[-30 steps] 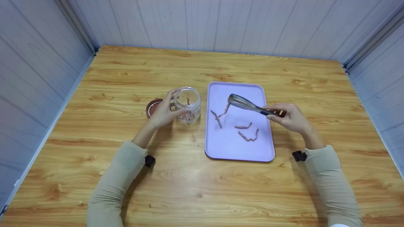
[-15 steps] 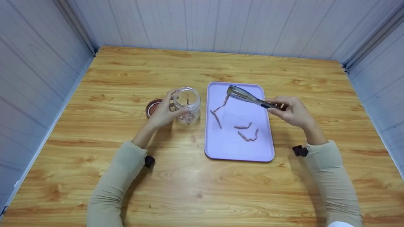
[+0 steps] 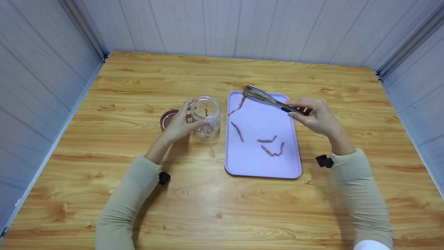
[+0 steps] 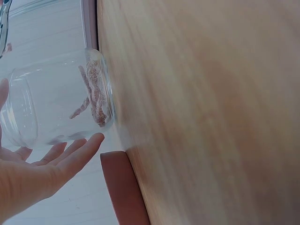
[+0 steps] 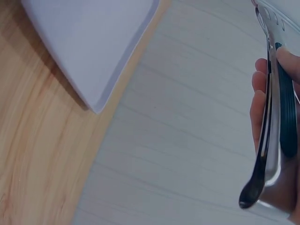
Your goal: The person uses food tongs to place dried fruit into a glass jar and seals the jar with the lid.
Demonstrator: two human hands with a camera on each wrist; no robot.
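Observation:
My left hand (image 3: 180, 124) holds a clear jar (image 3: 213, 121) round its side, thumb in front and fingers behind. Several brown, wrinkled dried strips (image 4: 96, 93) lie at the bottom of the jar, which stands upright on the table. With my right hand (image 3: 317, 116) I grip metal food tongs (image 3: 267, 99), seen along their dark handle pad (image 5: 287, 108) in the right wrist view. From the tongs' tips hangs one dried strip (image 3: 237, 107), above the far left part of a lilac tray (image 3: 260, 166). Other strips (image 3: 237, 132) lie on that tray.
A reddish-brown lid (image 3: 167, 119) lies on the wooden table (image 3: 194, 208) to the left of the jar, partly hidden by my left hand. White panelled walls (image 3: 222, 27) enclose the table at the back and both sides.
My right hand has raised the tongs and moved them away from me and slightly left. The hanging strip has come apart from the strip it overlapped on the tray. The left hand stays put.

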